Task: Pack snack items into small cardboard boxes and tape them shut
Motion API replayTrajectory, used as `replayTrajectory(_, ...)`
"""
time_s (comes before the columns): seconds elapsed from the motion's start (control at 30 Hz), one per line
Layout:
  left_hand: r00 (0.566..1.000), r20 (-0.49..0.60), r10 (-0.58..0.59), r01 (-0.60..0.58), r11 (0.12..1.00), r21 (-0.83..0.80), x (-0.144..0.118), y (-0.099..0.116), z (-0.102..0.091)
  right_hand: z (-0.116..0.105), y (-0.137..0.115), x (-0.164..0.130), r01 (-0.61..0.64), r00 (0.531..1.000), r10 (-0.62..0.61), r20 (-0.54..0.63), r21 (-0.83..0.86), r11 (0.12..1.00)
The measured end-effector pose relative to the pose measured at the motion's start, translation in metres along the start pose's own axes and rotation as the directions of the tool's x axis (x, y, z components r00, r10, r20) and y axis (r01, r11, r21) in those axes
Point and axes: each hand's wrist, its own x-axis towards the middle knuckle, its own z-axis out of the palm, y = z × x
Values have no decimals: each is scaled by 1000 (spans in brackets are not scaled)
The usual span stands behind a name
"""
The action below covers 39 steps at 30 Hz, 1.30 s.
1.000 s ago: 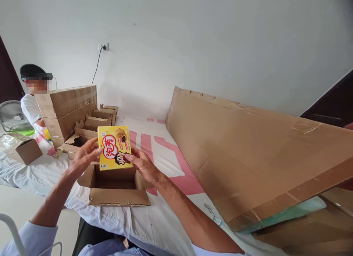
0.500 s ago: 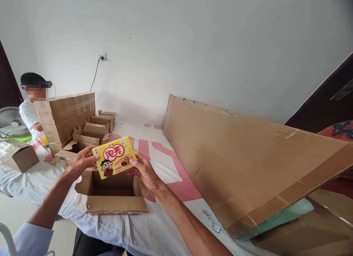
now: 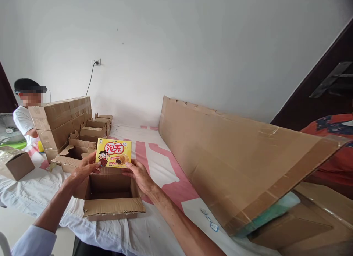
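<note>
the yellow snack box, tilted a moment ago, now sits level at centre left, left hand and right hand gripping its lower corners above the open carton on the white-sheeted bed by a white wall.

Open carton below; cardboard sheet rightward.

Setting: a room in a home, used as a makeshift packing spot; plain white plastered wall with a socket and plugged-in cable; work surface is a bed or low platform covered by a white sheet with pink print; stacked sealed cartons and small open cartons on it; large flattened cardboard sheet propped along the right; standing fan at left; another person seated behind the cartons.
</note>
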Motion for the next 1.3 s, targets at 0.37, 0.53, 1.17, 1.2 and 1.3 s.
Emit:
replayTrajectory(0.37,1000,11,-25,25,999,-40,5,1,6,-7,7,8,-13,1000,13,3,11,1000)
replayTrajectory(0.53,1000,-9,-27,27,1000,-16,10,0,4,-7,2,14,-11,1000,11,15,2,1000)
replayTrajectory(1.17,996,-15,-89,90,994,61,22,-9,3,-16,1,27,-47,997,45,65,38,998)
replayTrajectory(1.2,996,-10,-87,87,994,64,22,-8,3,-16,0,26,-51,996,48,72,42,998)
replayTrajectory(1.3,998,15,-64,62,994,93,18,-11,4,-19,-2,23,-48,995,43,91,58,997)
